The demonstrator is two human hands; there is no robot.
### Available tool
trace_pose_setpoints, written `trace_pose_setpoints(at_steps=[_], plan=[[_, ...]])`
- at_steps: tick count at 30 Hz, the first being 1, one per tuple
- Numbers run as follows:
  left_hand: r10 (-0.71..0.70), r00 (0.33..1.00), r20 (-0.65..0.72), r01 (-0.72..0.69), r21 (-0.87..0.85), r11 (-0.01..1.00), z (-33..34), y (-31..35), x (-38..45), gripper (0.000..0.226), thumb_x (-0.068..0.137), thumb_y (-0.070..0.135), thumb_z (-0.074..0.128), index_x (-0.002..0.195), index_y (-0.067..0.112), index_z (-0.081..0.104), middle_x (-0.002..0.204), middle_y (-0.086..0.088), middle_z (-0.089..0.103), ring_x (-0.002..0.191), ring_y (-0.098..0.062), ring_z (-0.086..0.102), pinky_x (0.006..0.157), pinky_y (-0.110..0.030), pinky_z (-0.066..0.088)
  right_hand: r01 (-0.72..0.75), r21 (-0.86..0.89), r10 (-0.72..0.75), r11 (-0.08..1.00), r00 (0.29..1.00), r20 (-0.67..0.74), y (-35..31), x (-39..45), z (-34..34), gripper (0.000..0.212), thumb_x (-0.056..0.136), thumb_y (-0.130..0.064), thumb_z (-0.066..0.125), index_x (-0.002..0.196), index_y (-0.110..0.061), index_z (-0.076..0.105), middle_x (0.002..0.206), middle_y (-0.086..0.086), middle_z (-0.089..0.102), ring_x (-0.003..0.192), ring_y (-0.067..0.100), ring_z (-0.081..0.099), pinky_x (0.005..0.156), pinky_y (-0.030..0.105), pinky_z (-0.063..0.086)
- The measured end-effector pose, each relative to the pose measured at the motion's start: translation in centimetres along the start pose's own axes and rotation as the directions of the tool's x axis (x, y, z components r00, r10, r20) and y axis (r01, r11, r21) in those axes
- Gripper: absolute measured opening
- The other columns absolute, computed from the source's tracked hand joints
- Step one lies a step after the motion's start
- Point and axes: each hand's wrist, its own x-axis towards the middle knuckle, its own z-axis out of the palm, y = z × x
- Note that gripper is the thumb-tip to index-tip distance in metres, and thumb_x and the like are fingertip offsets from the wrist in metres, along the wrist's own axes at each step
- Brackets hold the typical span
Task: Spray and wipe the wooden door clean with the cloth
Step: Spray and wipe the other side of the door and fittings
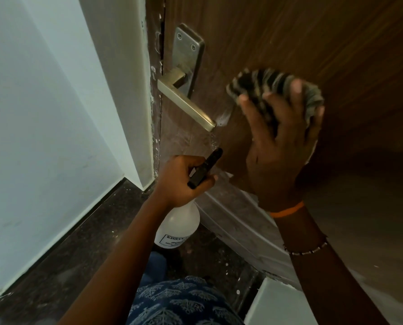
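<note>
**Cloth on the door, sprayer aimed below the handle**

A dark brown wooden door (301,43) fills the upper right of the view, its grain running in fine streaks. A brushed metal lever handle (186,104) on a long backplate sits near the door's left edge, the lever slanting down toward the right. Left of the door stands a white wall (43,102) with a white frame edge speckled by paint chips, and below lies a dark speckled stone floor (78,242). A wet, pale patch (224,119) shows on the wood just beside the lever's tip.

The spray bottle (179,228) hangs with its long axis roughly upright, white body down, black trigger head on top; the nozzle (215,154) points up and to the right at the door beneath the handle. The left hand (184,181) grips the bottle's neck, fingers curled round the head.

The striped grey-and-black cloth (275,87) lies bunched against the door, right of the handle. The right hand (282,148) presses it to the wood with fingers spread over it, the cloth bulging out beyond and between the fingertips. An orange band circles that wrist.
</note>
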Motion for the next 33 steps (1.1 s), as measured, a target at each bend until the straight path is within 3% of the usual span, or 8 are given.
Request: trace_pose_setpoints(at_steps=[3,6,13,17,19,22,25,33], plan=[[-0.003,1.000,0.013,0.003,-0.019,1.000,-0.4,-0.6,0.4,0.045,0.077,0.046,0.057,0.068,0.002,0.062,0.057,-0.017,0.058,0.049,-0.032,0.055,0.052,-0.050,0.047,-0.003,-0.109,-0.003,0.994,0.999,-0.052,-0.7,0.5,1.1,0.027,0.102,-0.019,0.048,0.125,-0.023,0.063,0.135,-0.001,0.042,0.132,0.026,0.036,0.118,0.041,0.009],[-0.009,1.000,0.013,0.010,-0.045,0.999,-1.1,-1.3,0.5,0.044,0.078,0.043,0.058,0.068,0.001,0.061,0.057,-0.016,0.057,0.050,-0.028,0.054,0.052,-0.046,0.045,0.192,-0.164,-0.157,0.968,0.967,0.202,-1.4,-3.3,2.9,0.039,0.100,-0.022,0.047,0.139,-0.019,0.045,0.145,0.004,0.032,0.135,0.027,0.029,0.117,0.046,0.003],[-0.030,1.000,0.003,0.030,-0.068,0.997,-2.4,-3.2,0.4,0.045,0.078,0.043,0.057,0.071,-0.001,0.062,0.058,-0.015,0.058,0.050,-0.028,0.054,0.052,-0.042,0.046,0.592,-0.070,-0.431,0.803,0.657,0.619,-2.9,-10.3,6.5,0.064,0.079,-0.027,0.058,0.140,-0.017,0.044,0.148,0.005,0.041,0.136,0.022,0.028,0.115,0.052,-0.006],[-0.022,1.000,0.018,0.023,-0.086,0.996,-3.1,-3.3,0.8,0.046,0.078,0.044,0.057,0.070,-0.002,0.061,0.058,-0.015,0.057,0.050,-0.027,0.055,0.054,-0.046,0.046,0.419,-0.012,-0.348,0.908,0.769,0.536,-1.8,-8.2,4.6,0.080,0.061,-0.021,0.085,0.135,-0.021,0.054,0.149,0.002,0.042,0.143,0.024,0.017,0.109,0.060,0.014],[-0.016,1.000,0.026,0.018,-0.083,0.996,-3.3,-3.3,1.1,0.046,0.079,0.044,0.057,0.071,-0.001,0.062,0.059,-0.016,0.059,0.051,-0.029,0.056,0.054,-0.048,0.047,0.290,-0.058,-0.235,0.955,0.864,0.446,-1.1,-5.9,3.0,0.078,0.070,-0.033,0.084,0.138,-0.025,0.047,0.157,0.001,0.024,0.148,0.020,-0.002,0.110,0.063,0.006],[-0.012,0.999,0.042,0.016,-0.080,0.997,-3.5,-3.4,1.5,0.044,0.077,0.044,0.058,0.073,0.000,0.063,0.061,-0.016,0.060,0.053,-0.031,0.057,0.055,-0.051,0.047,0.128,-0.206,-0.099,0.970,0.984,0.149,-0.4,-1.9,1.6,0.048,0.091,-0.032,0.066,0.137,-0.030,0.050,0.147,-0.004,0.043,0.147,0.015,0.007,0.114,0.056,-0.005],[-0.017,0.998,0.052,0.021,-0.077,0.997,-3.6,-3.3,1.8,0.043,0.076,0.044,0.058,0.071,0.001,0.063,0.060,-0.016,0.060,0.053,-0.031,0.057,0.055,-0.051,0.048,0.126,-0.236,-0.120,0.964,0.992,0.038,-0.9,1.2,2.2,0.036,0.097,-0.024,0.059,0.133,-0.030,0.056,0.141,-0.005,0.052,0.143,0.016,0.019,0.112,0.058,0.007],[-0.006,0.999,0.042,0.011,-0.129,0.992,-4.2,-3.5,2.1,0.048,0.078,0.042,0.058,0.073,-0.006,0.061,0.058,-0.019,0.057,0.049,-0.031,0.056,0.052,-0.050,0.048,0.461,-0.272,-0.370,0.845,0.870,0.326,-0.6,2.5,1.8,0.044,0.105,-0.023,0.038,0.148,-0.019,0.035,0.154,0.001,0.032,0.139,0.026,0.025,0.113,0.058,0.004]])
